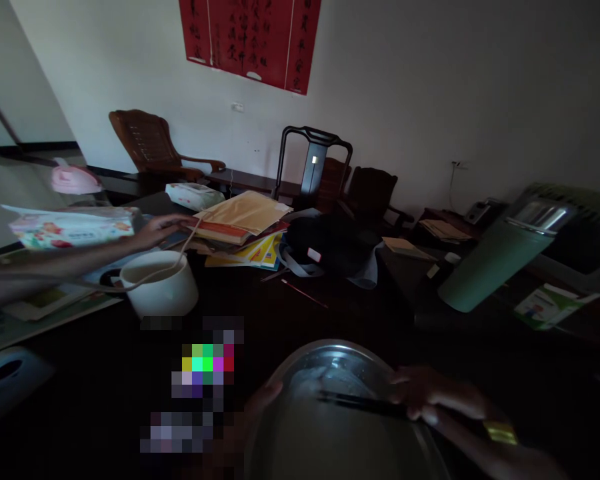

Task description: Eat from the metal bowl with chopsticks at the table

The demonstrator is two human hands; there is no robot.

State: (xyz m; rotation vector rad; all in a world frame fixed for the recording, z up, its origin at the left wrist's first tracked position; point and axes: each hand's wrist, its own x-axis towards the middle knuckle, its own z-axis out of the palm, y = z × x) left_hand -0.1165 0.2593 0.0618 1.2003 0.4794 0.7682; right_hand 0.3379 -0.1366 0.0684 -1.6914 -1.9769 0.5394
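Observation:
A metal bowl (330, 400) sits close below me at the bottom middle, with something pale inside. My right hand (425, 397), a gold band on its wrist, grips dark chopsticks (355, 402) that lie across the bowl. My left hand (260, 403) is dim and grips the bowl's left rim. Another person's arm reaches in from the left. That person's hand (157, 230) is at the handle of a spoon (183, 250) standing in a white cup (163, 287).
On the dark table (105, 373) lie a stack of books and envelopes (243, 223), a black bag (330, 247), a green thermos (495, 257), a tissue pack (73, 227) and papers. Chairs stand at the far wall under a red poster (253, 37).

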